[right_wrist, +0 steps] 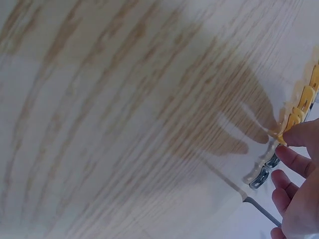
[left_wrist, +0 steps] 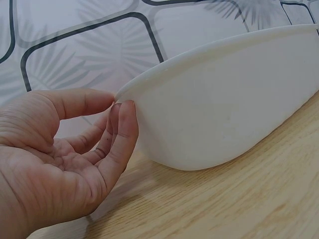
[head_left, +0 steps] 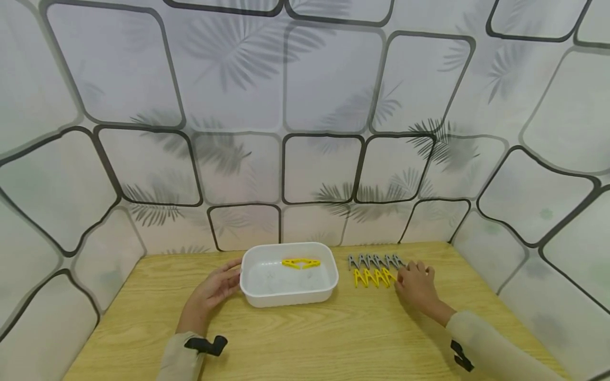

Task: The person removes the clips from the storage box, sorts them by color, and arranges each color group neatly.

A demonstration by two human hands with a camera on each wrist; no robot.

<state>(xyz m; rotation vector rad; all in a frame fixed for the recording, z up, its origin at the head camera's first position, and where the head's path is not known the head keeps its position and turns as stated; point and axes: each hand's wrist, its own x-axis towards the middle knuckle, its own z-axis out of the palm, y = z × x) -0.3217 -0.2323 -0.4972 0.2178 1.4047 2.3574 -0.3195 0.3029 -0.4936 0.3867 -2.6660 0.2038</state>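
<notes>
A white plastic basin [head_left: 288,301] stands on the table with yellow clothespins [head_left: 301,263] lying inside it. Beside its left end is my left hand [head_left: 216,288]; in the left wrist view the thumb tip and fingertips rest at the rim and outer wall. To the right of the basin lie a row of grey clothespins [head_left: 376,260] and, nearer me, a row of yellow clothespins [head_left: 371,277]. My right hand [head_left: 418,286] is at the right end of these rows, thumb and index finger pinching the end yellow clothespin [right_wrist: 290,122], partly hidden by the fingers.
The wood-grain table [head_left: 305,344] is bounded by a patterned wall covering [head_left: 324,164] behind and at both sides. The basin stands near the table's back edge. Black straps [head_left: 206,345] sit on both sleeves.
</notes>
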